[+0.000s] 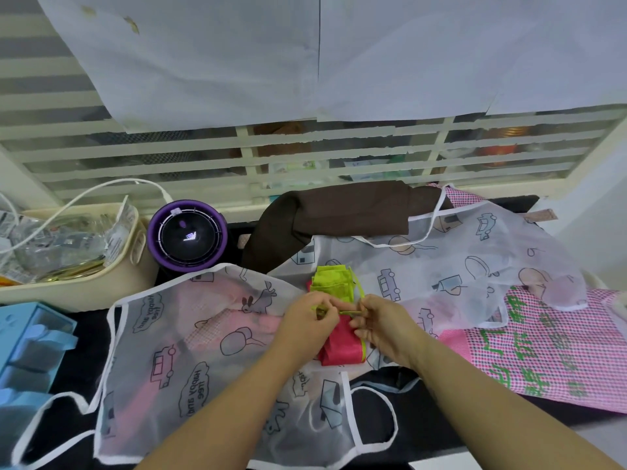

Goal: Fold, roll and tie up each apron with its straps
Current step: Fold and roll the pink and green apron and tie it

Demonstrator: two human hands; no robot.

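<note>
A rolled apron (339, 347), red with a lime-green upper end, lies in the middle of the table on top of other aprons. My left hand (310, 320) pinches a thin lime-green strap (351, 313) over the roll. My right hand (381, 322) pinches the same strap from the other side, and the strap runs short and taut between the two hands. A sheer white apron with cartoon prints (190, 361) lies spread out under my left arm. A second sheer printed apron (451, 266) lies behind the roll.
A pink checked apron with green lettering (543, 354) lies at the right. A brown cloth (339, 212) is bunched at the back. A purple round device (187, 234), a cream basket of packets (68, 252) and a blue box (30, 354) stand at the left.
</note>
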